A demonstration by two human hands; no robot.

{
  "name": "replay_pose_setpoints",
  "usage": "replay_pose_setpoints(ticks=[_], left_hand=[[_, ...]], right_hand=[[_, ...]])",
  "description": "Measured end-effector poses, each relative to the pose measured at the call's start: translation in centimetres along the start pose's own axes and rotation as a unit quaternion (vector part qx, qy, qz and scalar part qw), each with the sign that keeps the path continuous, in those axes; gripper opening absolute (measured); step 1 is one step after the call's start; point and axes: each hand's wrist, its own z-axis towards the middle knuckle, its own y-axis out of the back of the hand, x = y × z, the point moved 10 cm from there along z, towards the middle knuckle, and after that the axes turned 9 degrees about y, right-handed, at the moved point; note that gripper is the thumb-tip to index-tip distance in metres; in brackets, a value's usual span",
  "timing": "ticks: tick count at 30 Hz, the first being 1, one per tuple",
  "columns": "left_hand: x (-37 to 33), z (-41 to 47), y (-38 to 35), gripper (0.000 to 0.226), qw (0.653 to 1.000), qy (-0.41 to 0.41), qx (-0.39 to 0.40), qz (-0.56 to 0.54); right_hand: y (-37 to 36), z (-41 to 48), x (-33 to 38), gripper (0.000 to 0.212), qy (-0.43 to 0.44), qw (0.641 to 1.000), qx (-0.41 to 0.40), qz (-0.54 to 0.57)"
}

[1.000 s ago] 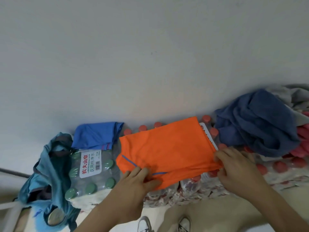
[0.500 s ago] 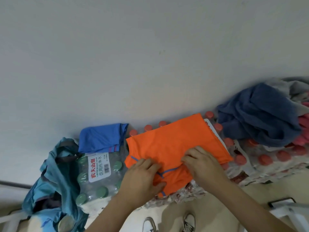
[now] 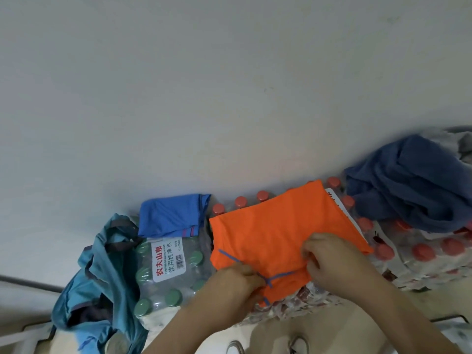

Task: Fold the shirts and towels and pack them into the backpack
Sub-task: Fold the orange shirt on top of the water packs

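The orange shirt (image 3: 270, 231) lies partly folded on packs of red-capped bottles (image 3: 424, 251). The left hand (image 3: 237, 279) curls its fingers around the shirt's near edge at the blue trim. The right hand (image 3: 329, 256), fingers bent, pinches the cloth beside it. The teal backpack (image 3: 102, 277) sits open at far left.
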Motion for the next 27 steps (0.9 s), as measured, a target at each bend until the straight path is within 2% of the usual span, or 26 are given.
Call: replay_pose_setpoints(ticks=[1, 2, 4, 6, 7, 9, 11, 14, 19, 21, 23, 27], left_hand=[[0.4, 0.1, -0.1, 0.022, 0.999, 0.014, 0.013, -0.029], [1.1, 0.3, 0.5, 0.023, 0.998, 0.032, -0.006, -0.053], [3.4, 0.8, 3.0, 0.023, 0.988, 0.088, -0.106, -0.067], [6.0, 1.4, 5.3, 0.032, 0.968, 0.154, -0.194, -0.042], [7.0, 2.0, 5.7, 0.038, 0.962, 0.185, -0.199, -0.029], [8.5, 3.5, 5.3, 0.048, 0.960, 0.231, -0.156, -0.007], [9.6, 4.4, 4.1, 0.057, 0.961, 0.255, -0.107, 0.010], [10.6, 4.5, 2.7, 0.063, 0.953, 0.294, -0.067, 0.015], [11.9, 4.1, 3.7, 0.066, 0.927, 0.357, -0.099, -0.059], [12.8, 3.6, 3.7, 0.061, 0.911, 0.396, -0.082, -0.087], [12.9, 3.3, 4.0, 0.047, 0.906, 0.407, -0.075, -0.086], [11.7, 3.2, 4.5, 0.024, 0.922, 0.361, -0.123, -0.064]], right_hand=[[0.4, 0.3, 0.4, 0.020, -0.004, 1.000, -0.012, 0.001], [0.7, 0.6, 1.0, 0.021, -0.009, 0.999, -0.034, 0.011], [1.0, 1.6, 2.3, 0.031, -0.012, 0.995, -0.091, 0.027], [0.3, 2.8, 4.1, 0.050, -0.001, 0.994, -0.107, 0.036], [-0.7, 3.5, 4.9, 0.063, 0.000, 0.996, -0.085, 0.039], [-3.5, 4.4, 5.7, 0.077, -0.020, 0.999, 0.004, 0.038], [-5.8, 4.7, 6.1, 0.075, -0.036, 0.998, 0.047, 0.024], [-7.2, 4.4, 6.4, 0.072, -0.049, 0.998, 0.050, -0.003], [-7.7, 4.1, 6.0, 0.064, -0.055, 0.998, 0.023, -0.016], [-7.8, 4.2, 6.0, 0.065, -0.052, 0.998, 0.018, -0.027], [-7.9, 4.1, 6.0, 0.066, -0.055, 0.998, 0.028, -0.020], [-7.7, 4.3, 6.2, 0.074, -0.047, 0.999, 0.022, 0.004]])
